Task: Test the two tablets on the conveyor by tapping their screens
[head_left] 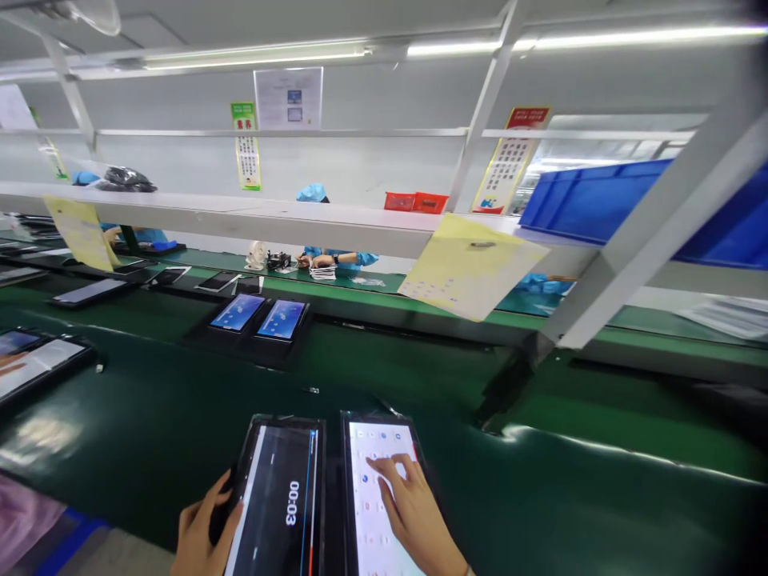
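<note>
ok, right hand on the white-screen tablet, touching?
Touching. Head view: the right hand lies on the white-screen tablet, fingertips pressed onto its lit screen, no gap showing.

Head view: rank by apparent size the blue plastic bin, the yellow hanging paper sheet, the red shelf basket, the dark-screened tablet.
1. Blue plastic bin, cut off by the frame.
2. Yellow hanging paper sheet and dark-screened tablet under the left hand look alike; the tablet is much nearer, so unranked.
3. Red shelf basket, far off.

Both the left hand (201, 532) and the right hand (414, 516) look bare, apparently without gloves or sleeves.
</note>
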A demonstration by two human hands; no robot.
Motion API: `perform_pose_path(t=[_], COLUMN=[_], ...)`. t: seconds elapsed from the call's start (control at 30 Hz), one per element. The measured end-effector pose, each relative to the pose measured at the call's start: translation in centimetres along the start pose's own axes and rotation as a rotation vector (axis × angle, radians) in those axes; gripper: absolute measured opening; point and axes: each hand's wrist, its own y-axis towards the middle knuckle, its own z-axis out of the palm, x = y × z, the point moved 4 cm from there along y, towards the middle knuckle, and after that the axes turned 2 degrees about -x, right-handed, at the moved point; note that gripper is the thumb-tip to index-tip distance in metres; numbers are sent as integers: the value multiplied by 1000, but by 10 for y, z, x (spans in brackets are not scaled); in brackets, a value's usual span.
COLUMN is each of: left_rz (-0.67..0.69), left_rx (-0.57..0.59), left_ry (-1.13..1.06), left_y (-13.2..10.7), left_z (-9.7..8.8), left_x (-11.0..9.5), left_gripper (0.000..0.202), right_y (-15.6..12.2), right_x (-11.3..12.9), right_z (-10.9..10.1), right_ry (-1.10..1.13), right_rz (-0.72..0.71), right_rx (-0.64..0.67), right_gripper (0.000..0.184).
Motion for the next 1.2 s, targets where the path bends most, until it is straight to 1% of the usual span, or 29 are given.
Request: perform_pose_path(t=[0.1, 0.17, 0.2, 0.27, 0.33, 0.37, 0.47, 0.57, 0.6, 0.7, 0.77, 0.87, 0.9, 0.97, 1.0, 1.07, 1.13, 1.2], left_rz=[-11, -12, -4, 26, 105, 157, 293, 347, 337, 238, 177, 71, 23, -72, -107, -131, -97, -35], left_rx=[35, 47, 42, 28, -19, -50, -110, -96, -86, -35, -9, 28, 42, 96, 126, 200, 268, 299], left_ry=[1, 10, 12, 15, 26, 37, 106, 175, 188, 207, 209, 139, 84, -91, -193, -340, -366, -334], left_y=[2, 4, 3, 1, -4, -7, -13, -12, -10, -7, -4, 3, 6, 9, 8, 4, -1, -4], left_z=[0, 0, 0, 1, 2, 3, 6, 9, 10, 13, 13, 4, 0, -7, -9, -11, -9, -8], left_x=[3, 5, 5, 3, -3, -7, -13, -9, -5, 4, 3, -8, -13, -26, -33, -47, -59, -66], left_gripper=[87, 87, 86, 83, 76, 71, 58, 56, 59, 74, 87, 99, 101, 103, 101, 89, 72, 61], right_y=[0, -3, -5, -11, -16, -18, -21, -21, -22, -25, -27, -28, -29, -29, -29, -31, -32, -34], right_x=[2, -2, -6, -20, -35, -40, -45, -39, -36, -30, -26, -21, -19, -16, -15, -14, -15, -17], right_z=[6, 11, 12, 9, 1, -5, -19, -29, -30, -30, -29, -29, -30, -32, -34, -38, -44, -49], right_ry=[2, -56, -116, -283, -416, -440, -384, -312, -295, -247, -223, -206, -204, -201, -200, -206, -222, -230], right_rz=[4, -20, -26, -3, 65, 99, 122, 127, 133, 157, 168, 179, 178, 160, 145, 116, 102, 89], right_rx=[68, 105, 97, 19, -97, -147, -226, -273, -284, -295, -306, -329, -337, -345, -349, -364, -393, -418], right_gripper=[31, 31, 32, 31, 25, 22, 18, 24, 26, 30, 30, 30, 30, 30, 30, 30, 32, 33])
